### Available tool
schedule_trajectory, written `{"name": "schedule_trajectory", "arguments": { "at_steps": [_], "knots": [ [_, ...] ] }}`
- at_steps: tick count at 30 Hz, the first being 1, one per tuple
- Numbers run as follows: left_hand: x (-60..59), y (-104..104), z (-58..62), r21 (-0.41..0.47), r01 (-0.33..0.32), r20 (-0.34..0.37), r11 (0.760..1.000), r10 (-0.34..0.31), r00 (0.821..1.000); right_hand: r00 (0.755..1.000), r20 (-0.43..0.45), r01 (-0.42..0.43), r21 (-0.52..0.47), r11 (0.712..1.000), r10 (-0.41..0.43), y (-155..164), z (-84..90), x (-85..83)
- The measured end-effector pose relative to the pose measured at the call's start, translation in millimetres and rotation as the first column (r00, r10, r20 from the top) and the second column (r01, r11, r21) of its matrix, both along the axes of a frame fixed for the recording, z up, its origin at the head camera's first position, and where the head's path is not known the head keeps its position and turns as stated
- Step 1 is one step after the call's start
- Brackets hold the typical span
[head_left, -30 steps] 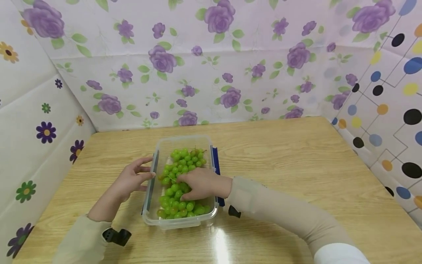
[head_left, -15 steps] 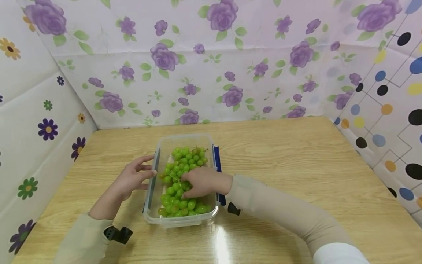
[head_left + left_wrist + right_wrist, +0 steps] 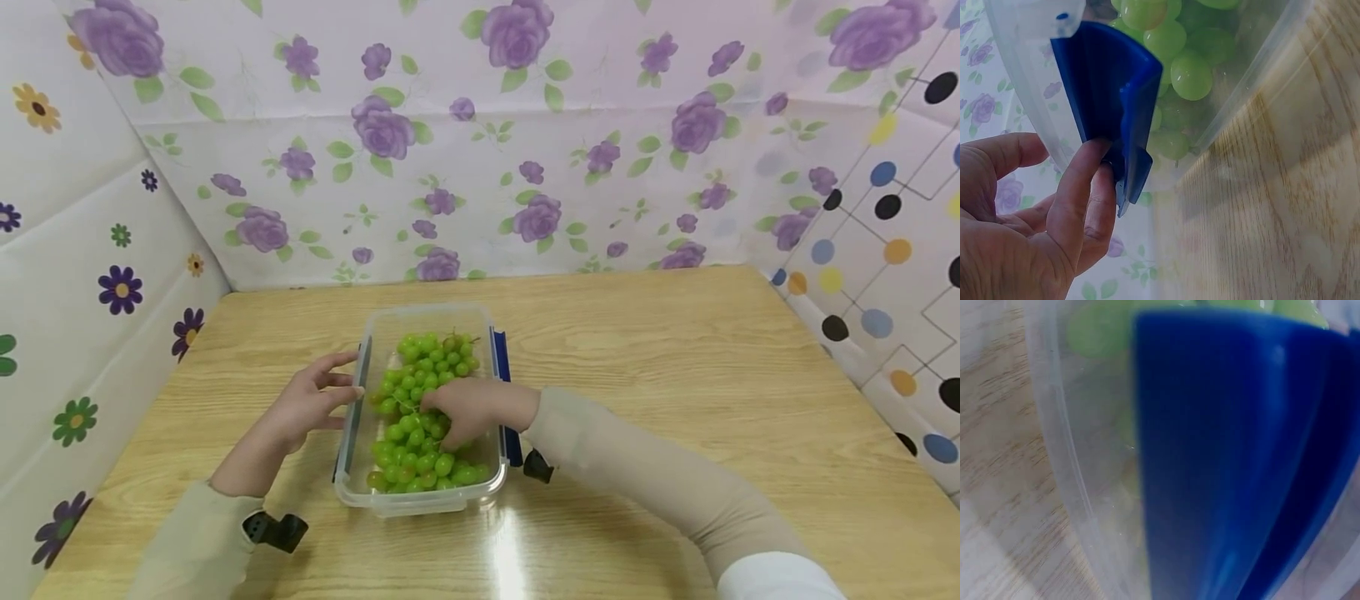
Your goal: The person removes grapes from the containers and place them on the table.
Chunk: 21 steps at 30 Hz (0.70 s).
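Green grapes [image 3: 408,454] in several clusters fill much of a clear plastic food container [image 3: 401,502] on the table. My right hand [image 3: 468,408] reaches over the container's right wall, with its fingers bent down among the grapes. Its fingertips are hidden there, so a grip on them cannot be made out. At the left wall, my left hand [image 3: 311,404] has its fingers spread and loosely bent. In the left wrist view, two of its fingertips touch a hanging blue latch flap [image 3: 1107,94], and the thumb lies beside the wall.
Another blue latch flap [image 3: 504,358] hangs outside the container's right wall and fills much of the right wrist view. The wooden table [image 3: 660,358] meets a flowered cloth wall [image 3: 480,200] at the back. Patterned cloth walls stand at both sides.
My right hand has moved slightly right over the grapes, its fingers now nearer the right wall. The left hand stays at the left wall. The whole head view has shifted a little.
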<state>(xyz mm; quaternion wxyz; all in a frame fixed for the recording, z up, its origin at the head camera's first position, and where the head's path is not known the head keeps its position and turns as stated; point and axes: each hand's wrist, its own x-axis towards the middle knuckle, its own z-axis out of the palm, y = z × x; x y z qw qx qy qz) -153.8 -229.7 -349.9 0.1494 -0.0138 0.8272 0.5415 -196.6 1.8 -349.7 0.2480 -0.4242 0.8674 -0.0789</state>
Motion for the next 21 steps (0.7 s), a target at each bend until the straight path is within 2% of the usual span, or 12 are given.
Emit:
{"name": "schedule_trajectory", "arguments": {
  "at_steps": [21],
  "knots": [
    [-2.3,-3.4,-4.9,0.025,-0.011,0.000,1.000,0.011,1.000,0.998,0.009,0.057,-0.097,0.994,-0.057,1.3,-0.8,1.2]
  ]
}}
